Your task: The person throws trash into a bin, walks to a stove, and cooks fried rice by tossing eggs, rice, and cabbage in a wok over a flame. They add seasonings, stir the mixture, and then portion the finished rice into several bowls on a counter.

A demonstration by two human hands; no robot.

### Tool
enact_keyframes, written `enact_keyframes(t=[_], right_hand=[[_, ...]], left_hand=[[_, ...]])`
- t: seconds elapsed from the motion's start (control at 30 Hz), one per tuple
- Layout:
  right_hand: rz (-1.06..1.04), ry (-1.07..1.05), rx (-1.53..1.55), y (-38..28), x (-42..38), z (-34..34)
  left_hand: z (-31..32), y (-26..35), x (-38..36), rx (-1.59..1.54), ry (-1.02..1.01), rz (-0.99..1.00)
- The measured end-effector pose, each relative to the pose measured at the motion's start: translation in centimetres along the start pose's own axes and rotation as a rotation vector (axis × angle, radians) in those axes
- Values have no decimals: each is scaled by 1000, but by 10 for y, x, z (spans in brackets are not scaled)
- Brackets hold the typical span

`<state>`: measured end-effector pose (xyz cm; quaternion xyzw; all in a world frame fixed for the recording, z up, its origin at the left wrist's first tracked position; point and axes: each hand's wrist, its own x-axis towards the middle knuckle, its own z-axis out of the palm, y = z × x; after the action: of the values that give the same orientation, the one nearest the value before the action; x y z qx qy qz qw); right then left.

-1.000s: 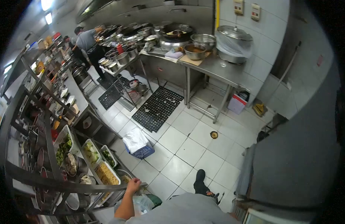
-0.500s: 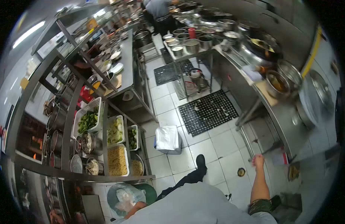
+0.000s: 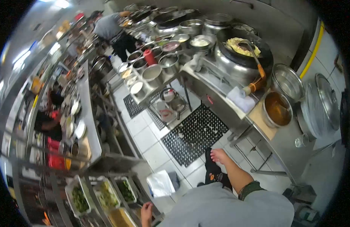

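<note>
My right hand (image 3: 219, 156) hangs in front of my body, its fingers loosely bent with nothing in them. Below it are my dark trouser leg and the black rubber floor mat (image 3: 194, 134). Low in the view, my left hand (image 3: 146, 212) is beside the shelf with the vegetable trays; its fingers are slightly curled and nothing shows in them. Nearest to that hand are a tray of dark greens (image 3: 126, 190) and a white-covered bin (image 3: 161, 184) on the floor.
At the right, a wok (image 3: 258, 36) with yellow food and a wooden-handled ladle (image 3: 256, 60) sits on the stove. A bowl of brown liquid (image 3: 277, 109) is on the steel counter. Metal pots (image 3: 152, 75) crowd a small table. A person (image 3: 108, 28) stands farther back.
The view has moved forward and turned right, bringing the stove and wok closer. My right hand has swung forward and left. My left hand has moved from the bagged bin to beside the shelf.
</note>
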<state>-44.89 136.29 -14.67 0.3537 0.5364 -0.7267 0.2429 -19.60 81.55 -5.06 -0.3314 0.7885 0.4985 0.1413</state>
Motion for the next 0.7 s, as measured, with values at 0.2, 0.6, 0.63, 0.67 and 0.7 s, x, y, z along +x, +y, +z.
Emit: enact_keyframes(t=[0.2,0.6,0.63,0.67,0.7], right_hand=[[-86,126,467,-166,231,-29],[93,159,126,-265,271,11],[29,135,-41,-298,223,36],[-28,111,-208,-333,169,61],[-295,-51,-312,-364,132,71]], left_hand=[[48,80,82,178,-30,-229],[147,299,186,353,-153,-198],[150,311,196,380,-170,-155],[151,321,205,407,-191,-112],[153,335,219,450,-209,-45]])
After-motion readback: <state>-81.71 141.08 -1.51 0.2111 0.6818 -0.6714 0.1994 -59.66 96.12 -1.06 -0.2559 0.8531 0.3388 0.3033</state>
